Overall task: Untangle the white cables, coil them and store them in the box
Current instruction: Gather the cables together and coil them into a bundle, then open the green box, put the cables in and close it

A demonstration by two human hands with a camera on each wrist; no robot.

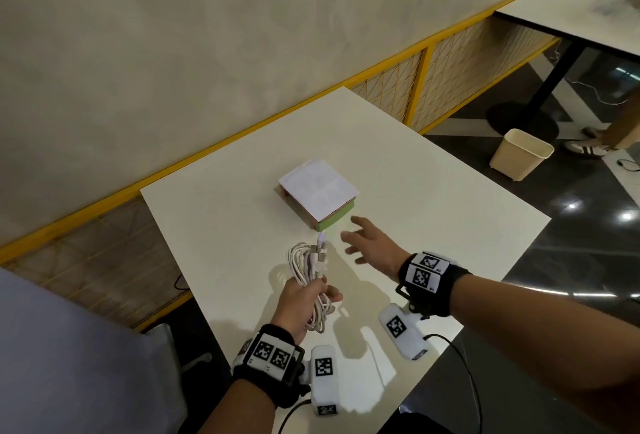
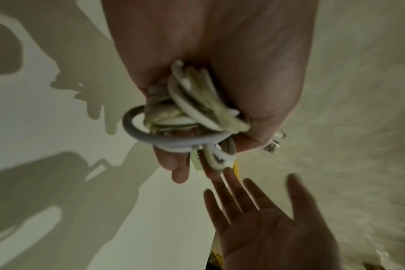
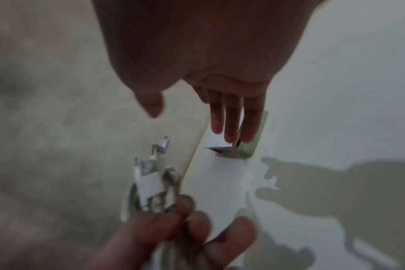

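1. Left hand (image 1: 302, 302): fingers wrapped around the middle of the coiled white cables (image 1: 309, 271), held above the near part of the white table (image 1: 433, 198); the wrist view shows the loops bunched in the palm
2. Cable plugs (image 1: 321, 250): stick out of the far end of the bundle, pointing toward the box (image 1: 318, 193)
3. Right hand (image 1: 372, 243): fingers spread and straight, grasping nothing, over the table just near and right of the box
4. Box: closed, white lid on top, green side facing near, at the table's centre, apart from both hands
5. Beige bin (image 1: 521, 153): on the floor, far right
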